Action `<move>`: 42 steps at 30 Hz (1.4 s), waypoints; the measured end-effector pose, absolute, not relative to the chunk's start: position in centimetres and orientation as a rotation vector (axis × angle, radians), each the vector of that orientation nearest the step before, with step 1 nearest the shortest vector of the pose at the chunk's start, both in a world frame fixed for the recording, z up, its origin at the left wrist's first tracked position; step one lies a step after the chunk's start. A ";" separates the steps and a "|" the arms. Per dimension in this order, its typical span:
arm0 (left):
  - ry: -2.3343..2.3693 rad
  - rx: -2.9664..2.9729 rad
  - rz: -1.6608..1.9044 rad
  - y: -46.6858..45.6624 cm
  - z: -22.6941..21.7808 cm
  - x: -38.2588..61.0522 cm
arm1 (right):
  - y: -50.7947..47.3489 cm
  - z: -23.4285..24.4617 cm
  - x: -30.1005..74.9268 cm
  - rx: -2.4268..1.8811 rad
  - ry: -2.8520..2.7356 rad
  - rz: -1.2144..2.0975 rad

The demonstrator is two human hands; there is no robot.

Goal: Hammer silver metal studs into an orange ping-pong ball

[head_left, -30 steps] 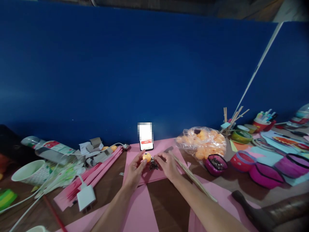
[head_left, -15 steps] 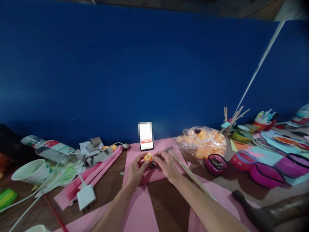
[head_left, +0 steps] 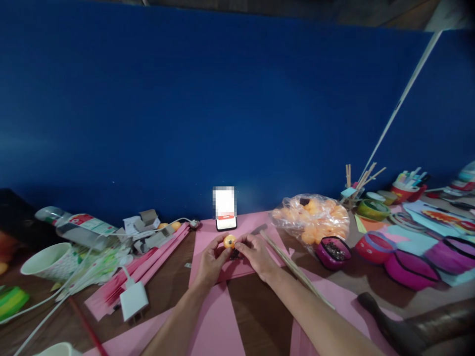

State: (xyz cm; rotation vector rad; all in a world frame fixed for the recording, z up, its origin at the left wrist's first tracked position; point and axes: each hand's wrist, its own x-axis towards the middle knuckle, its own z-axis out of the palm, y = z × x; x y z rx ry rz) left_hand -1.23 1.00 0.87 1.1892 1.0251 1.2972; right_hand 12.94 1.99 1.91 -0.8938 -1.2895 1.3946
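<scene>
A small orange ball (head_left: 229,240) with a dark round spot facing me is pinched between the thumb and fingers of my left hand (head_left: 211,259). Against the ball's right side are the closed fingertips of my right hand (head_left: 255,254); whatever they hold is too small to make out. Just below the ball lies a little heap of dark, shiny small pieces (head_left: 234,255) on pink paper (head_left: 208,227). Behind my hands a lit phone (head_left: 226,223) leans upright near the blue wall.
To the right are a clear bag of orange balls (head_left: 311,217), a purple bowl (head_left: 328,259) of small metal pieces, thin sticks (head_left: 293,264) and a hammer-like tool (head_left: 404,321). On the left are a plastic bottle (head_left: 85,230), a paper cup (head_left: 48,262) and a white charger (head_left: 133,300).
The ball has turned slightly in my fingers, its dark spot now lower and further right. My right fingertips have come closer to that spot.
</scene>
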 end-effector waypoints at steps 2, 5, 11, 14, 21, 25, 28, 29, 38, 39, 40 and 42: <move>1.013 1.178 1.305 1.0 0.8 -1.2 | 2.0 1.9 12.9 -0.904 -1.293 1.393; 1.010 1.159 1.303 1.0 0.9 -1.3 | 2.0 1.8 12.9 -0.929 -1.298 1.383; 1.029 1.172 1.306 0.9 1.1 -1.2 | 2.1 1.6 13.0 -0.925 -1.311 1.370; 1.019 1.175 1.311 1.0 1.0 -1.2 | 2.1 1.5 13.0 -0.923 -1.314 1.382; 0.999 1.149 1.314 1.0 0.8 -1.2 | 2.1 1.4 13.0 -0.931 -1.344 1.333; 0.999 1.151 1.319 1.0 0.9 -1.2 | 2.1 1.4 13.0 -0.923 -1.350 1.349; 1.027 1.166 1.308 0.8 1.2 -1.2 | 2.1 1.4 13.0 -0.927 -1.337 1.376; 1.039 1.169 1.303 0.8 1.3 -1.2 | 2.1 1.3 13.0 -0.928 -1.330 1.379; 1.063 1.168 1.309 0.7 1.7 -1.1 | 2.1 1.4 13.0 -0.909 -1.304 1.411; 1.070 1.171 1.309 0.7 1.8 -1.1 | 2.0 1.4 13.0 -0.908 -1.308 1.407; 1.076 1.173 1.306 0.6 1.8 -1.1 | 2.0 1.4 13.0 -0.906 -1.312 1.402; 1.082 1.171 1.291 0.6 2.0 -1.1 | 2.0 1.5 13.0 -0.904 -1.317 1.396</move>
